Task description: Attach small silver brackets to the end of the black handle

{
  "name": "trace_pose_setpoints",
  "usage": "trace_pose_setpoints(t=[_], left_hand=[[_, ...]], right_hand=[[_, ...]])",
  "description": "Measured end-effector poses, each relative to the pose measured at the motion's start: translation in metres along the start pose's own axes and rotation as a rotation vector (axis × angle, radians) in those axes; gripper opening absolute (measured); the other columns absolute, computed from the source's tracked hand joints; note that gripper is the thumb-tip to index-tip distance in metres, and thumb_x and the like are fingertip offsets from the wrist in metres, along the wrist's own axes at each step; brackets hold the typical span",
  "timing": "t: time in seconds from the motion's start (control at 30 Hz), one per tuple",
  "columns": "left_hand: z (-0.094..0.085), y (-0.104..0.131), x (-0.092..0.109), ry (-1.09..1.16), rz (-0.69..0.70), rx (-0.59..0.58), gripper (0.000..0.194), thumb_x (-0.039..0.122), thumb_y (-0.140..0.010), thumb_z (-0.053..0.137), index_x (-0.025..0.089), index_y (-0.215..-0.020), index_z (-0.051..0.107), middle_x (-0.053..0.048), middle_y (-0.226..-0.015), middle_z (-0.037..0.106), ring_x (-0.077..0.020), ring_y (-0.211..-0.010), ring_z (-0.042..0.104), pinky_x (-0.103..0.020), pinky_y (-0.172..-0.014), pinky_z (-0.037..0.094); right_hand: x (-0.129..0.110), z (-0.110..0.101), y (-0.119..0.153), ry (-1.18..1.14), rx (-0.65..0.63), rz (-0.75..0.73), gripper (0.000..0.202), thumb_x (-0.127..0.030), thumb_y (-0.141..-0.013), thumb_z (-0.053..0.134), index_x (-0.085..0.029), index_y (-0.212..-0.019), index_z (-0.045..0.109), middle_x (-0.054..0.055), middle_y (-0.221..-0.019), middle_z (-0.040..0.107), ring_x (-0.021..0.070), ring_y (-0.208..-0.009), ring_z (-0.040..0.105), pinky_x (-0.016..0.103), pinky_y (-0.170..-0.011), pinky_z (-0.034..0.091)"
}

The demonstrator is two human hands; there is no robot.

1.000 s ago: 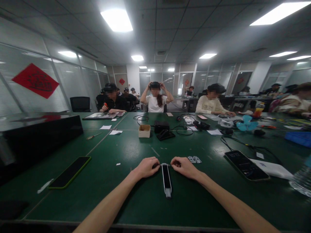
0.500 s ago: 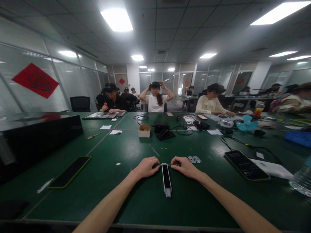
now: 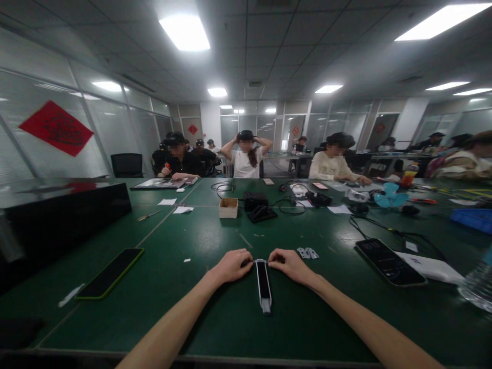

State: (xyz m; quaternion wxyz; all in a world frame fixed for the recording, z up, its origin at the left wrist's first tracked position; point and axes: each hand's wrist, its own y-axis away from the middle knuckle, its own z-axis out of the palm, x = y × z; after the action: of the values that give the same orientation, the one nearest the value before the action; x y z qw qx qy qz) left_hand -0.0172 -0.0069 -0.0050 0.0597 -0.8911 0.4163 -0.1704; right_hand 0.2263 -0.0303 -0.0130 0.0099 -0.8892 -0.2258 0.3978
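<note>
A slim, long device [image 3: 263, 282] with a black face, a pale frame and a grey near end lies on the green table in front of me. Its exact kind is unclear. My left hand [image 3: 234, 265] rests at the left of its far end, thumb and fingers pinched on a small part sticking out there. On the opposite side, my right hand [image 3: 288, 264] pinches the matching right end. Fingertips hide most of these small parts. Just beyond my right hand lie flat silver metal plates [image 3: 307, 253] with holes.
A green-edged phone [image 3: 110, 273] lies left, and another phone [image 3: 390, 261] right beside a white packet [image 3: 430, 267] and a clear bottle [image 3: 476, 282]. Farther off are a small box [image 3: 228, 208], a black case [image 3: 255, 201], cables and a blue fan [image 3: 390, 196]. Several people sit beyond.
My right hand has shifted slightly left, closer to the device's far end. My left hand and the device stay in place. The person opposite has moved their raised hands a little.
</note>
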Motion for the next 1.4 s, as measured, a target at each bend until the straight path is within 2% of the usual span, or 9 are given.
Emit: trace_pose_setpoints(t=[0.3,0.57,0.93,1.07,1.2,1.4], left_hand=[[-0.001,0.000,0.001,-0.003,-0.002,-0.009,0.014,0.025,-0.089,0.047,0.018,-0.091,0.058,-0.002,-0.087,0.060,-0.0139,-0.076,0.056,-0.023,-0.067,0.042],[-0.002,0.000,0.001,-0.005,0.003,-0.010,0.012,0.024,-0.088,0.048,0.017,-0.091,0.058,-0.002,-0.086,0.060,-0.0139,-0.075,0.056,-0.023,-0.066,0.042],[-0.007,0.000,0.005,0.004,-0.010,-0.029,0.013,0.024,-0.088,0.048,0.018,-0.091,0.058,-0.002,-0.088,0.060,-0.0140,-0.077,0.057,-0.023,-0.068,0.043],[-0.007,0.000,0.005,-0.005,-0.017,-0.040,0.013,0.024,-0.088,0.047,0.018,-0.092,0.058,-0.003,-0.090,0.060,-0.0142,-0.079,0.057,-0.023,-0.069,0.043],[-0.005,0.000,0.003,-0.013,-0.006,-0.031,0.013,0.025,-0.089,0.047,0.018,-0.093,0.058,-0.003,-0.090,0.060,-0.0145,-0.079,0.057,-0.024,-0.069,0.043],[-0.004,0.000,0.003,0.002,0.000,-0.017,0.013,0.024,-0.088,0.048,0.018,-0.091,0.058,-0.002,-0.088,0.060,-0.0143,-0.077,0.057,-0.024,-0.068,0.043]], right_hand=[[-0.001,0.001,-0.001,0.094,0.032,-0.051,0.017,-0.035,-0.082,0.060,-0.019,-0.088,0.064,0.001,-0.087,0.062,0.0146,-0.077,0.056,0.026,-0.068,0.046],[-0.002,-0.019,-0.002,0.212,0.014,-0.228,0.015,-0.031,-0.087,0.055,-0.023,-0.091,0.066,0.003,-0.098,0.064,0.0183,-0.096,0.054,0.034,-0.086,0.043],[0.003,-0.003,-0.003,0.259,0.007,-0.186,0.020,-0.038,-0.087,0.054,-0.022,-0.091,0.065,0.004,-0.097,0.062,0.0185,-0.093,0.054,0.034,-0.082,0.045],[0.006,-0.015,-0.004,0.302,0.063,-0.193,0.021,-0.037,-0.088,0.051,-0.021,-0.092,0.064,0.005,-0.097,0.062,0.0189,-0.094,0.053,0.035,-0.084,0.044],[0.022,-0.031,-0.005,0.430,0.163,-0.123,0.024,-0.030,-0.091,0.043,-0.020,-0.098,0.064,0.007,-0.100,0.061,0.0205,-0.097,0.051,0.039,-0.088,0.042],[0.036,-0.036,-0.007,0.548,0.061,-0.076,0.029,-0.030,-0.090,0.045,-0.028,-0.114,0.061,0.006,-0.115,0.055,0.0229,-0.106,0.046,0.042,-0.091,0.039]])
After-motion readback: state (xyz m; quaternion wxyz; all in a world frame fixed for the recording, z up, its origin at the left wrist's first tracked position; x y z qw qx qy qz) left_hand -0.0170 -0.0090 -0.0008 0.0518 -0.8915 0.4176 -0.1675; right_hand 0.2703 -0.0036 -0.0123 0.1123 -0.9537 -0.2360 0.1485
